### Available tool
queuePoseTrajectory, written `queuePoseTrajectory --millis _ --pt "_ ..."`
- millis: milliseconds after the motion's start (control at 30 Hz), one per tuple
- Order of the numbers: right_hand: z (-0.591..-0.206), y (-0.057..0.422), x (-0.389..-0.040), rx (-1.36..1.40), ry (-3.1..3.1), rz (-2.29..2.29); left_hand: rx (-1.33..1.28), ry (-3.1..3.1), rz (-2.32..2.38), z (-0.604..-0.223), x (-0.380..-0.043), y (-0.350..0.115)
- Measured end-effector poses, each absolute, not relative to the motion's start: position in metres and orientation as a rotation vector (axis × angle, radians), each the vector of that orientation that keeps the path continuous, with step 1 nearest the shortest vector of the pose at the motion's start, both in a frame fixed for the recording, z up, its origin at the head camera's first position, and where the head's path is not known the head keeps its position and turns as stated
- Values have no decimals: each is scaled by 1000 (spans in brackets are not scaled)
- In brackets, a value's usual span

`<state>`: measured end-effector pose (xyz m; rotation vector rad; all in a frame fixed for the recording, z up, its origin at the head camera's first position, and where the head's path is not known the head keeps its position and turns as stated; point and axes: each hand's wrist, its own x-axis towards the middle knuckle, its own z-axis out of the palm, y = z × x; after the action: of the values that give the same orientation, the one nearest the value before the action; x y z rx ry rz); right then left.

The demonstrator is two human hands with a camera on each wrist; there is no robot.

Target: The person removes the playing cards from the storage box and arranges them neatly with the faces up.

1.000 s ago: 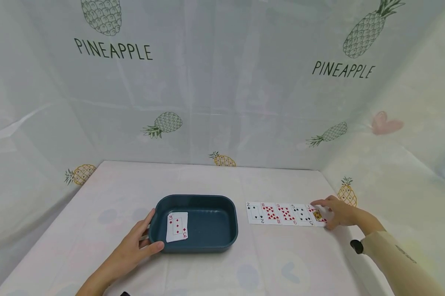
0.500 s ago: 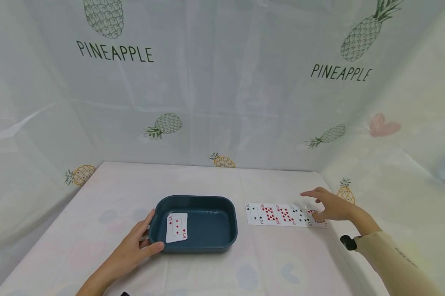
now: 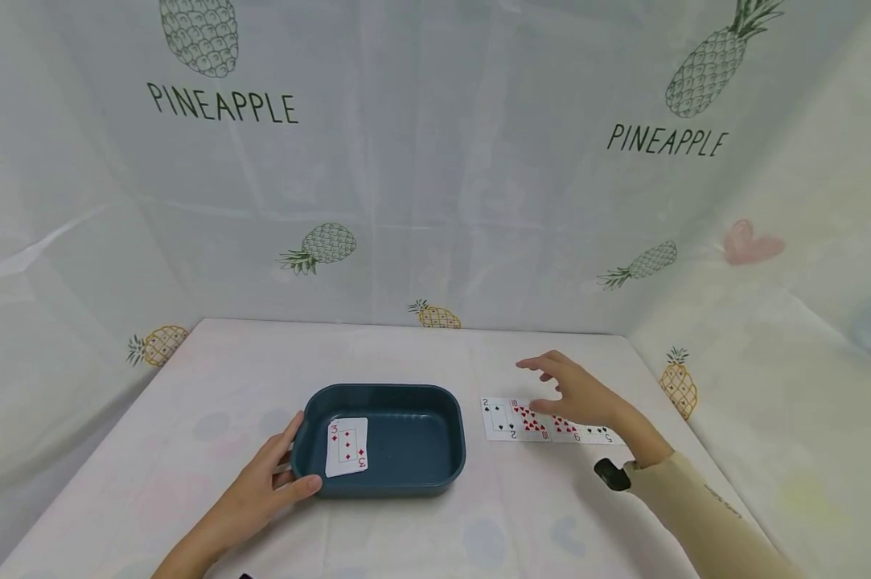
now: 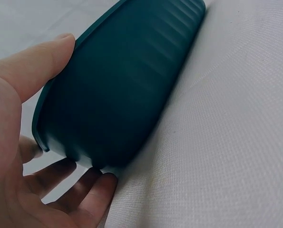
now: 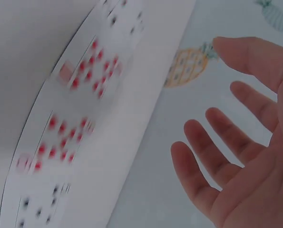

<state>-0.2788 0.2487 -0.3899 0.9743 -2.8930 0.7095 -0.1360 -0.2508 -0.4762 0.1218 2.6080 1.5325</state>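
The row of thin white rectangular playing cards with red and black pips (image 3: 532, 426) lies face up on the pale cloth-covered bench (image 3: 406, 539), just right of the tray. What's changed: the bare right hand (image 3: 580, 394) was down at the row's far right end a second ago, and now it's up and over toward the middle, fingers loosely spread, holding nothing. My read: no card is being carried, so the row's still out there to deal with; the wrist blocks most of its right end. The dark teal, round-cornered, plastic-looking tray (image 3: 413, 442) hasn't budged, with a white three-of-diamonds card (image 3: 347, 447) at its left side. The left hand (image 3: 261, 474) keeps gripping the tray's left end, thumb on the rim.
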Motion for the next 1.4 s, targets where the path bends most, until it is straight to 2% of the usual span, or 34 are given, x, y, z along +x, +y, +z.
queuePoseTrajectory --millis 600,1033,1400 --pt "-401 114 -261 1029 -2717 1131 85 2610 1501 -476 -137 -250" --pt "-420 54 -241 1008 -2658 1408 93 2592 1506 -474 -137 -250" --pt "-439 14 -236 893 -2736 1407 112 2582 1529 -477 -139 -252"
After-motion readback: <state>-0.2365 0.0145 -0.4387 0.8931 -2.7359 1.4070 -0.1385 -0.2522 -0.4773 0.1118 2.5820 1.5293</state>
